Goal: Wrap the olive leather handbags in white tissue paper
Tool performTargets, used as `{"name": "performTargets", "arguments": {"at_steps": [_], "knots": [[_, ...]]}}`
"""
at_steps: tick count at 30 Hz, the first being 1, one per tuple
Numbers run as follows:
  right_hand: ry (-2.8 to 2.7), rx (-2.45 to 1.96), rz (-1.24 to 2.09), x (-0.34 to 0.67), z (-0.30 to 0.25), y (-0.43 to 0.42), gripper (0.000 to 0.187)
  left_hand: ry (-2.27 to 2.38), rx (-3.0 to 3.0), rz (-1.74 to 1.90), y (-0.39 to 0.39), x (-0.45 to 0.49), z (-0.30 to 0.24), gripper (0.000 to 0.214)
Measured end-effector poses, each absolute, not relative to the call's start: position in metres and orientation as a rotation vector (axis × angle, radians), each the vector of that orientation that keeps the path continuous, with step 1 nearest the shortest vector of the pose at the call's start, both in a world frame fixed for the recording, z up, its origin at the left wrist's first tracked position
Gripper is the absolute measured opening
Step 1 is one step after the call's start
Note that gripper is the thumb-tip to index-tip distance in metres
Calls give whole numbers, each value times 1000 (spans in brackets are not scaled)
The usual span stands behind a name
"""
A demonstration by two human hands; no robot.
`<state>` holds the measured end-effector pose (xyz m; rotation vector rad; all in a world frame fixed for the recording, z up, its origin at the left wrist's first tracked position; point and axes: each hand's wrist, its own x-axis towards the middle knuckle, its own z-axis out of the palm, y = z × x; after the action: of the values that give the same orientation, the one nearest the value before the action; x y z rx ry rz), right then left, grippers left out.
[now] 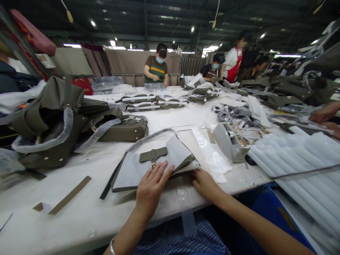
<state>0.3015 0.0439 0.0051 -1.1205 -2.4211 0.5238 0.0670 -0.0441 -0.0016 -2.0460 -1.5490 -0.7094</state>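
An olive-grey handbag (129,173) lies on the white worktable before me, its front largely covered by white protective sheet (175,150). Its strap tab with a gold clasp (153,163) shows through the covering. My left hand (152,186) rests on the bag's front just below the clasp, fingers stretched out flat. At the bag's lower right corner, my right hand (203,182) grips the edge; some of its fingers are hidden beneath it. A wrapped handle (154,134) arches behind the bag.
More olive bags (122,129) are piled at the left. A tape dispenser (230,141) stands right of my bag, near coiled straps (224,115). White foam sheets (300,152) fill the right side. A co-worker (156,69) works across the table; another person's hands (328,117) reach in at right.
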Motion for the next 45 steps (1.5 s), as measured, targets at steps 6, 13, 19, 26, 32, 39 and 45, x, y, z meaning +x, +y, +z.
{"name": "performTargets", "arguments": {"at_steps": [6, 13, 19, 26, 32, 39, 45], "knots": [[-2329, -909, 9, 336, 59, 32, 27, -1501, -2110, -668, -45, 72, -6, 47], [-2816, -406, 48, 299, 65, 52, 63, -1454, -2151, -587, -58, 69, -1, 46], [-2759, -533, 69, 307, 15, 55, 56, -1530, -2150, -537, -64, 70, -2, 46], [-2684, -536, -92, 312, 3, 47, 58, -1440, -2185, -579, -57, 73, -2, 41], [-2673, -594, -79, 318, 6, 37, 62, -1410, -2233, -503, -55, 69, -1, 45], [-2670, -603, -77, 316, 2, 41, 64, -1433, -2317, -442, -55, 76, 12, 41], [-2727, -625, 23, 314, 24, 38, 57, -1351, -2408, -412, -50, 81, 5, 47]]}}
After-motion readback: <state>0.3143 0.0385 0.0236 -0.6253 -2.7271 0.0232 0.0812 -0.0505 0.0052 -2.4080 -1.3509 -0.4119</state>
